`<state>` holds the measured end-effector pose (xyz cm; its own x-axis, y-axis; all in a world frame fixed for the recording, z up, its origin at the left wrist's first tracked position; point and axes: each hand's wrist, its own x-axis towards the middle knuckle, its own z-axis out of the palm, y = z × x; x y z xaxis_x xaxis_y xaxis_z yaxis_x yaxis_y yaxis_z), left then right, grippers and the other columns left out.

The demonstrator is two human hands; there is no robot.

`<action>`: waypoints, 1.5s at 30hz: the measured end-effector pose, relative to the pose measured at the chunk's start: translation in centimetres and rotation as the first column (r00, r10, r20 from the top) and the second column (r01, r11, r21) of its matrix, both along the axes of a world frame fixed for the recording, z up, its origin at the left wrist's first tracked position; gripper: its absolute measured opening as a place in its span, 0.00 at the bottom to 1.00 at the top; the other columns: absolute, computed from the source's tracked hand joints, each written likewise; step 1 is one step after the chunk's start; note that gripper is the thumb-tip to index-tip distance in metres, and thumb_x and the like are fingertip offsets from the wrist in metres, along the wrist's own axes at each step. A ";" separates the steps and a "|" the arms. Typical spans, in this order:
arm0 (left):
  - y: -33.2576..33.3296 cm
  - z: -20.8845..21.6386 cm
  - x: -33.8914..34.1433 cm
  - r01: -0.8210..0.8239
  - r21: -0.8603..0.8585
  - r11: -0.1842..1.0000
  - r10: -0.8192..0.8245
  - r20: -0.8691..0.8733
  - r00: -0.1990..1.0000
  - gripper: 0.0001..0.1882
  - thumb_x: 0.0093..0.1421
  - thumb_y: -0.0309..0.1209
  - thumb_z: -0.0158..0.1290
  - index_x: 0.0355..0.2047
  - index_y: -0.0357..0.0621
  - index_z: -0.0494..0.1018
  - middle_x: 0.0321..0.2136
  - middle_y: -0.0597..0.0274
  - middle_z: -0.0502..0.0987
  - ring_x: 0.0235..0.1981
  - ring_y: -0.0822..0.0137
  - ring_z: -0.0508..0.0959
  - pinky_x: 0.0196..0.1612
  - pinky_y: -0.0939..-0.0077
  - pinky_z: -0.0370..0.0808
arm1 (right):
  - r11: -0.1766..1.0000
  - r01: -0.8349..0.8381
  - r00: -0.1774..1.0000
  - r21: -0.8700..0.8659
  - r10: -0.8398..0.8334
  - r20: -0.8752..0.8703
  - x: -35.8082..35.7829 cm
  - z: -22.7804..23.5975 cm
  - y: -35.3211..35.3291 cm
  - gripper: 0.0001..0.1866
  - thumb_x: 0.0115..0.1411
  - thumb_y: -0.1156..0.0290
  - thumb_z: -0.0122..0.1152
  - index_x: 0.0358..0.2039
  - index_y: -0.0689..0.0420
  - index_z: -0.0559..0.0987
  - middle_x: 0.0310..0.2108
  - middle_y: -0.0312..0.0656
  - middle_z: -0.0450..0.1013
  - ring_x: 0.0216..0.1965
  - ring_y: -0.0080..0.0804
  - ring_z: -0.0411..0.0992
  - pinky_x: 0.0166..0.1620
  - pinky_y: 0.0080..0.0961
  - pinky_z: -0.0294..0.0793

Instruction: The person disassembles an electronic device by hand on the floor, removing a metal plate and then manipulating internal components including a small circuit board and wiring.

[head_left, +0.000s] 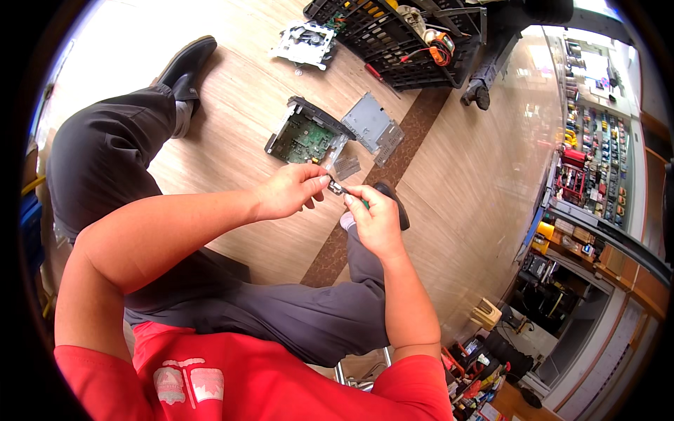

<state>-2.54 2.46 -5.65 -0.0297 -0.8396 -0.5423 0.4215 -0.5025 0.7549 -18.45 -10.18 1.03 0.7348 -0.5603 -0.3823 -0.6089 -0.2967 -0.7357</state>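
Note:
My left hand (pixel 293 191) is closed, its thumb and index finger pinching one end of a small black and silver part (pixel 337 187). The fingers of my right hand (pixel 377 223) close on the other end of it. Something green (pixel 365 204) shows between the right fingers; its kind is hidden. Just beyond my hands an opened electronic unit (pixel 303 137) lies on the floor, its green circuit board exposed. Beside it rests a flat grey metal cover (pixel 372 125), and a smaller bright metal piece (pixel 347 167) lies nearer my hands.
Farther off sits a silver drive-like mechanism (pixel 305 45). A black plastic crate (pixel 414 49) holds cables and tools, and a red-handled tool (pixel 373 71) lies near it. Shelves of small goods (pixel 597 154) line the right side. My legs and shoes surround the work area.

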 end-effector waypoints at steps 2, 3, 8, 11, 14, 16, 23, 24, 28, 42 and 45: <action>0.0 0.0 0.1 0.002 -0.003 1.000 -0.002 -0.004 1.000 0.19 0.71 0.41 0.42 0.53 0.41 0.68 0.32 0.65 0.76 0.32 0.74 0.76 0.34 0.78 0.74 | 0.999 -0.014 1.000 -0.029 0.015 0.012 0.0 -0.1 0.0 0.07 0.59 0.75 0.59 0.37 0.64 0.79 0.31 0.49 0.78 0.31 0.34 0.77 0.36 0.27 0.74; 0.0 -0.1 0.1 0.005 -0.002 1.000 -0.005 -0.007 1.000 0.19 0.71 0.41 0.42 0.53 0.41 0.68 0.33 0.65 0.76 0.33 0.74 0.76 0.34 0.78 0.74 | 0.999 -0.024 0.999 -0.044 0.025 0.022 0.0 -0.1 0.0 0.08 0.59 0.76 0.59 0.38 0.64 0.79 0.31 0.49 0.78 0.32 0.35 0.77 0.37 0.27 0.74; 0.1 -0.2 0.1 -0.013 -0.021 1.000 0.012 -0.045 0.999 0.18 0.70 0.38 0.43 0.55 0.41 0.67 0.34 0.64 0.76 0.33 0.73 0.76 0.34 0.78 0.75 | 0.997 -0.014 0.999 -0.077 0.017 0.043 -0.2 -0.4 0.0 0.08 0.57 0.76 0.61 0.38 0.64 0.79 0.32 0.49 0.78 0.33 0.35 0.78 0.37 0.28 0.74; 0.1 -0.1 0.1 -0.012 -0.014 1.000 0.011 -0.064 0.998 0.19 0.70 0.34 0.45 0.58 0.41 0.65 0.35 0.63 0.76 0.33 0.73 0.76 0.35 0.77 0.75 | 0.996 0.029 0.999 -0.084 -0.027 0.017 -0.2 -0.3 -0.1 0.08 0.56 0.76 0.63 0.36 0.64 0.79 0.31 0.48 0.78 0.31 0.33 0.77 0.36 0.27 0.74; 0.2 -0.1 0.1 -0.023 -0.032 0.999 0.021 -0.081 0.996 0.20 0.69 0.31 0.46 0.60 0.43 0.65 0.35 0.64 0.76 0.33 0.73 0.76 0.35 0.77 0.76 | 0.991 0.034 0.999 -0.129 -0.036 -0.011 0.1 0.3 -0.1 0.07 0.54 0.76 0.65 0.33 0.64 0.79 0.29 0.46 0.77 0.29 0.31 0.76 0.35 0.27 0.74; 0.2 -0.1 0.1 -0.026 -0.046 0.999 0.023 -0.070 0.997 0.20 0.68 0.30 0.46 0.60 0.44 0.65 0.35 0.65 0.75 0.33 0.73 0.76 0.35 0.77 0.76 | 0.988 0.025 0.999 -0.153 -0.029 -0.020 0.2 0.5 -0.1 0.06 0.54 0.77 0.65 0.32 0.63 0.78 0.28 0.45 0.77 0.28 0.30 0.75 0.34 0.26 0.74; 0.0 -0.2 -0.3 -0.041 -0.050 0.998 0.040 -0.030 0.999 0.20 0.66 0.27 0.49 0.59 0.44 0.66 0.35 0.66 0.76 0.33 0.75 0.75 0.35 0.78 0.75 | 0.988 -0.005 0.999 -0.153 0.011 0.036 0.3 0.6 0.1 0.06 0.53 0.79 0.65 0.31 0.64 0.78 0.27 0.45 0.76 0.27 0.31 0.75 0.33 0.26 0.73; -0.1 -0.1 -0.3 -0.041 -0.040 0.998 0.040 -0.023 0.999 0.19 0.66 0.27 0.49 0.57 0.43 0.67 0.35 0.65 0.76 0.33 0.75 0.75 0.35 0.78 0.75 | 0.988 -0.008 0.999 -0.154 0.015 0.041 0.2 0.6 0.0 0.06 0.53 0.79 0.65 0.31 0.64 0.77 0.27 0.45 0.76 0.27 0.31 0.75 0.33 0.26 0.73; -0.1 0.0 -0.2 -0.045 -0.008 0.999 0.045 -0.002 0.999 0.14 0.66 0.27 0.50 0.52 0.41 0.69 0.34 0.65 0.76 0.33 0.75 0.75 0.34 0.79 0.74 | 0.988 -0.023 0.999 -0.155 0.029 0.032 0.3 0.7 0.0 0.06 0.53 0.79 0.65 0.31 0.64 0.77 0.27 0.45 0.76 0.28 0.31 0.75 0.33 0.25 0.74; 0.0 -1.0 -0.6 -0.078 -0.088 0.993 0.078 -0.001 0.997 0.12 0.61 0.22 0.54 0.45 0.40 0.69 0.28 0.68 0.72 0.29 0.76 0.73 0.31 0.81 0.72 | 0.987 -0.035 0.999 -0.155 0.040 0.029 0.3 0.6 0.1 0.05 0.53 0.79 0.64 0.31 0.63 0.78 0.27 0.45 0.75 0.28 0.32 0.75 0.34 0.26 0.74; 0.0 -1.2 -0.7 -0.080 -0.103 0.991 0.084 0.033 0.996 0.11 0.61 0.21 0.54 0.44 0.40 0.69 0.28 0.68 0.72 0.29 0.77 0.72 0.31 0.81 0.72 | 0.987 -0.043 0.998 -0.156 0.049 0.035 0.1 0.4 0.0 0.06 0.53 0.79 0.64 0.32 0.63 0.78 0.28 0.45 0.75 0.27 0.31 0.75 0.33 0.25 0.74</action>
<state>-3.22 2.46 -6.83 0.0597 -0.8891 -0.4539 0.4290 -0.3877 0.8159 -18.30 -10.15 1.43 0.7736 -0.5760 -0.2641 -0.5642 -0.4363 -0.7009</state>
